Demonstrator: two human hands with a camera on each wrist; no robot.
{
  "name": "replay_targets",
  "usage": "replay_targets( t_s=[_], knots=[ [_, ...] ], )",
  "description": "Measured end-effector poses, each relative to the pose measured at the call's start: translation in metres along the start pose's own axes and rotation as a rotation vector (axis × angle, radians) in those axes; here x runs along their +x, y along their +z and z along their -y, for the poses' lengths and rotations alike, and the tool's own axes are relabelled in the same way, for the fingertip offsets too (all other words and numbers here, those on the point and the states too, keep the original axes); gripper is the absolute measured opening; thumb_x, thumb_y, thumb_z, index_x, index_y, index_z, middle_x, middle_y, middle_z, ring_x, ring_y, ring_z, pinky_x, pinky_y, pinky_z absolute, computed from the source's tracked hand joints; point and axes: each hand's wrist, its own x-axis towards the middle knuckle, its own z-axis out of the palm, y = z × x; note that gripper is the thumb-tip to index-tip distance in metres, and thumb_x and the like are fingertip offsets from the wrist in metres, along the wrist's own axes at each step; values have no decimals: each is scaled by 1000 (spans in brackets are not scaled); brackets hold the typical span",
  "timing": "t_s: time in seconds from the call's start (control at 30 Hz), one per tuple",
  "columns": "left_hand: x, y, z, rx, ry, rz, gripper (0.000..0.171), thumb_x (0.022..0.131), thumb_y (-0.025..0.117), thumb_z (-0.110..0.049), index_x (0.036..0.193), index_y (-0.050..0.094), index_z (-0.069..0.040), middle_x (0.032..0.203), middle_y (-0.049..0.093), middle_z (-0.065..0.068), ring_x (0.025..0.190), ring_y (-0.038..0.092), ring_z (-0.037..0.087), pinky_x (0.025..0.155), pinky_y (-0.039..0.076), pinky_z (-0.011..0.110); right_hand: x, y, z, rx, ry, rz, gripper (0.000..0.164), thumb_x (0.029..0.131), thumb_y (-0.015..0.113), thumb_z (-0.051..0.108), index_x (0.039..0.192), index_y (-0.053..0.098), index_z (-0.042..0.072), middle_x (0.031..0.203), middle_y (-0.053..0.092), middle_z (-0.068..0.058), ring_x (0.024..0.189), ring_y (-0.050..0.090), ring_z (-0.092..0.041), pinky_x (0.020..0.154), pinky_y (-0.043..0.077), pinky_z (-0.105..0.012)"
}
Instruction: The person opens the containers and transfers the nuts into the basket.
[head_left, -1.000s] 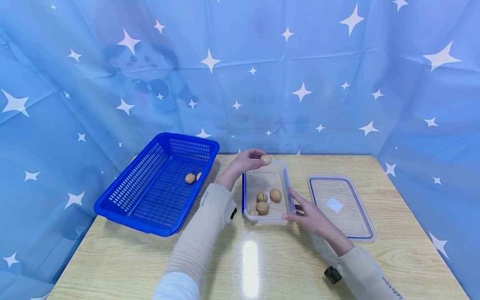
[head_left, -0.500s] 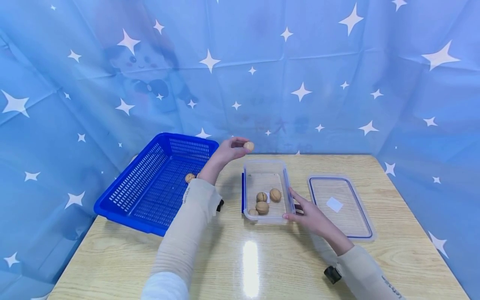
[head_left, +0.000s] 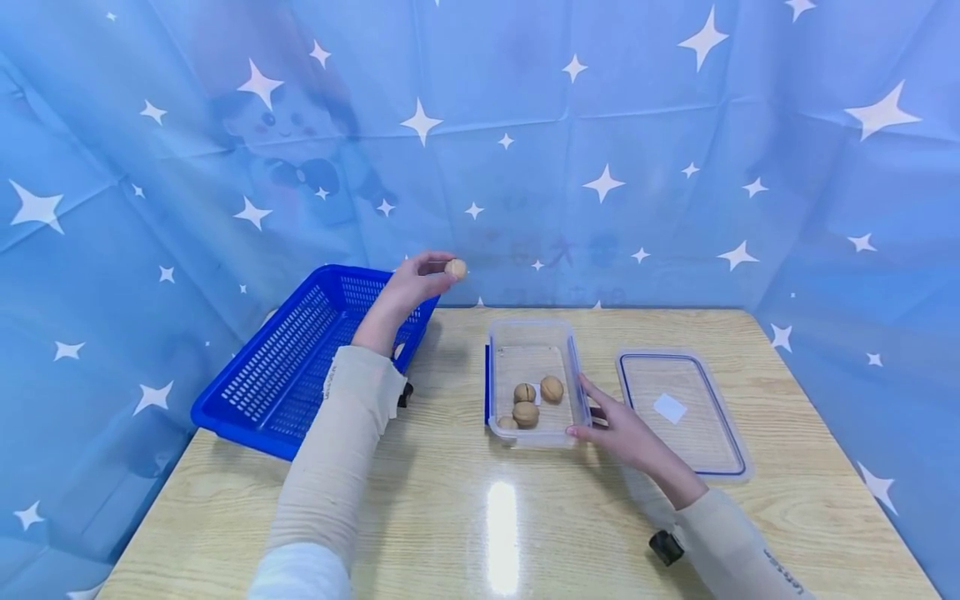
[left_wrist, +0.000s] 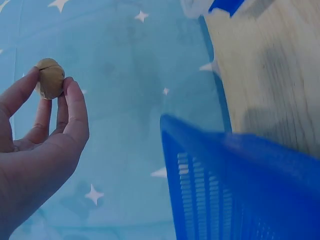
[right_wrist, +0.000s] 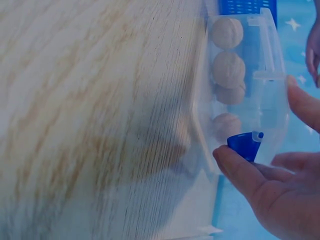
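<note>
The left hand [head_left: 414,282] pinches one walnut [head_left: 456,268] between thumb and fingertips, up in the air by the tabletop's [head_left: 585,533] far edge, between basket and box. Four walnuts [head_left: 526,414] lie toward the near end of the one box [head_left: 528,362]; another shows partly in the one basket [head_left: 258,362], at the far left corner. The right hand [head_left: 618,429] spreads along the box's right wall, thumb at its near corner. One lid [head_left: 697,442] lies flat toward the right edge. Wide wood separates box from basket, a narrower strip box from lid; a broad stretch runs to the near edge.
</note>
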Motion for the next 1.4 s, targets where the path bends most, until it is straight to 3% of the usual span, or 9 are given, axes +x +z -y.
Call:
replay_targets(
  t_s=[0.33,0.63,0.97,1.4],
  knots=[
    [-9,-32,9,-83,-51,-73,49,100,60,-17,147,45,-10,153,44,15,138,49,33,119,40,42,0,0,0,-22,-15,-11,91,94,69,28,158,11,-1,160,12,-34,132,43,-57,108,43,-56],
    [-18,-59,22,-102,-76,-114,52,101,58,-13,150,41,-8,155,40,17,139,48,32,119,39,41,-1,-1,2,-27,-9,-8,91,95,68,28,158,11,0,161,12,-34,132,44,-56,108,43,-55],
    [-27,-72,43,-116,-132,-169,57,101,57,-13,153,35,-5,157,36,19,141,44,33,121,37,39,-1,-1,2,-24,-2,-1,90,95,68,28,159,10,2,160,12,-35,133,43,-56,108,44,-56],
    [-31,-85,78,0,-199,-216,53,102,55,-11,152,37,-5,156,38,20,141,44,35,119,39,43,0,-1,1,-16,-4,1,91,95,68,28,159,9,2,161,12,-34,132,44,-56,109,43,-56]
  ],
)
